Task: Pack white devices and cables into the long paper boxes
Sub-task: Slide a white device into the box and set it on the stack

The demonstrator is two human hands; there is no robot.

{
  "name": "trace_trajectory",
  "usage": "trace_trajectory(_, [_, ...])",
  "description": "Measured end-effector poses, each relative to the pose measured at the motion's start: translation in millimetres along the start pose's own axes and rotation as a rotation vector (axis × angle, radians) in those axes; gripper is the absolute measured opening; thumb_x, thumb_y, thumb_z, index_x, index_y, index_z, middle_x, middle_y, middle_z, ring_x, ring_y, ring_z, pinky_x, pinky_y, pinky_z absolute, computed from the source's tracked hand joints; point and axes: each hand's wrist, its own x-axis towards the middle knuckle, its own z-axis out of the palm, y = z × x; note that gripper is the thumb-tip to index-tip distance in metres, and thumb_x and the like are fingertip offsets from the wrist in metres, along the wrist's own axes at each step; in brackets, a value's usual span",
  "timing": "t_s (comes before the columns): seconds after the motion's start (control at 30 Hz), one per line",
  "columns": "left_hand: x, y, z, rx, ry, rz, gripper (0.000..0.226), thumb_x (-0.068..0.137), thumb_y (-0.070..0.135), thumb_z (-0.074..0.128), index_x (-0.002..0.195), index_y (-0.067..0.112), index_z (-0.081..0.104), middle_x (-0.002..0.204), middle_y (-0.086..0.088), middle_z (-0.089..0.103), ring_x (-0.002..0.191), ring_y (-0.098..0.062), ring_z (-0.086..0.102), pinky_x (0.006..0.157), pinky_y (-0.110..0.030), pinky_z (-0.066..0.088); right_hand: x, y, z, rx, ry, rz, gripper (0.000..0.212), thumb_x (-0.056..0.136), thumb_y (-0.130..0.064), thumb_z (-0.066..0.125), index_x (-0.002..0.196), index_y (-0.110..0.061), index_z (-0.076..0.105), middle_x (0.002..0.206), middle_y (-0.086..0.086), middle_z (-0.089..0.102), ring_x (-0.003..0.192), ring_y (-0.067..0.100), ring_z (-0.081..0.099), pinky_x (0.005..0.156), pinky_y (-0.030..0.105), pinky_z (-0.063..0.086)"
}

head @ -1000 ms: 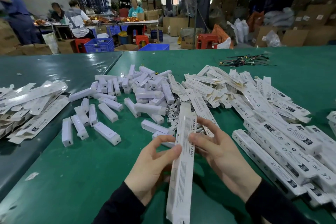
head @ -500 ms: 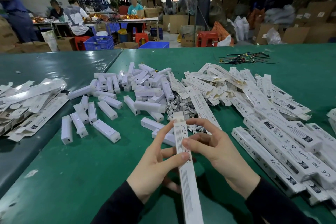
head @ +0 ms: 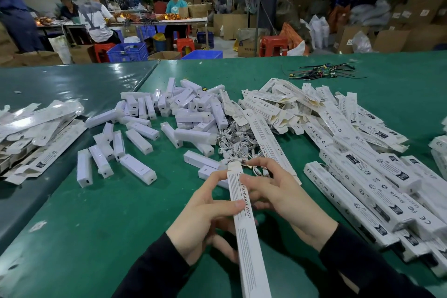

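I hold one long white paper box (head: 249,237) lengthwise in front of me, its far end flap up near the cables. My left hand (head: 205,215) grips it from the left with the thumb across its top face. My right hand (head: 280,191) holds it from the right, fingers curled at its upper end. Several white devices (head: 137,168) lie scattered on the green table (head: 101,213) ahead and to the left. A tangle of white cables (head: 235,147) lies just beyond my hands.
A heap of long boxes (head: 358,167) fills the table's right side. Flat unfolded boxes (head: 33,133) are piled at the left on the adjoining table. Dark wires (head: 319,71) lie far right. People sit at a distant table (head: 154,22) among crates and cartons.
The box has turned from its wide face to a narrower face and been pulled nearer to me. Both hands slid up toward its far end.
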Motion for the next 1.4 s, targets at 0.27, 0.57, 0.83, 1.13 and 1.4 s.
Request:
trace_trajectory(0.27, [1, -7, 4, 0.1, -0.055, -0.012, 0.035, 0.078, 0.02, 0.063, 0.112, 0.026, 0.055, 0.082, -0.018, 0.068, 0.059, -0.021, 0.063, 0.033, -0.017, 0.041, 0, -3, 0, 0.155, 0.018, 0.158, 0.036, 0.095, -0.038, 0.056, 0.102, -0.01, 0.077, 0.109, 0.022, 0.07, 0.087, 0.027, 0.059, 0.076, 0.029, 0.051])
trace_trajectory(0.57, [2, -5, 5, 0.068, -0.043, 0.084, 0.039, 0.07, 0.03, 0.064, 0.102, 0.047, 0.049, 0.08, -0.024, 0.067, 0.046, -0.026, 0.057, 0.056, -0.04, 0.034, 1, -4, -5, 0.255, -0.015, 0.144, 0.019, 0.088, -0.009, 0.061, 0.096, -0.002, 0.077, 0.083, 0.015, 0.064, 0.064, 0.014, 0.052, 0.058, 0.023, 0.048])
trace_trajectory(0.83, [2, -6, 5, 0.095, -0.037, 0.096, 0.047, 0.078, 0.019, 0.054, 0.118, 0.038, 0.037, 0.077, -0.024, 0.065, 0.043, -0.023, 0.055, 0.047, -0.03, 0.039, 0, -5, -4, 0.213, 0.003, 0.147, 0.017, 0.087, -0.008, 0.063, 0.091, -0.003, 0.079, 0.082, 0.014, 0.068, 0.067, 0.015, 0.057, 0.059, 0.021, 0.052])
trace_trajectory(1.13, [1, 2, -2, -0.134, -0.034, 0.116, 0.054, 0.076, 0.012, 0.056, 0.124, 0.033, 0.043, 0.068, -0.03, 0.056, 0.032, -0.023, 0.046, 0.036, -0.021, 0.039, -5, -7, -3, 0.03, -0.096, -0.034, 0.026, 0.095, -0.012, 0.052, 0.106, -0.013, 0.076, 0.099, 0.008, 0.075, 0.09, 0.017, 0.066, 0.083, 0.029, 0.056])
trace_trajectory(1.4, [5, 1, -7, -0.218, 0.069, 0.174, 0.065, 0.089, 0.057, 0.026, 0.116, 0.017, 0.068, 0.067, -0.021, 0.066, 0.034, -0.017, 0.053, 0.029, -0.012, 0.031, -1, -1, 4, 0.338, -0.039, 0.068, 0.044, 0.072, -0.032, 0.073, 0.099, 0.003, 0.074, 0.092, 0.014, 0.073, 0.061, 0.011, 0.063, 0.057, 0.017, 0.053])
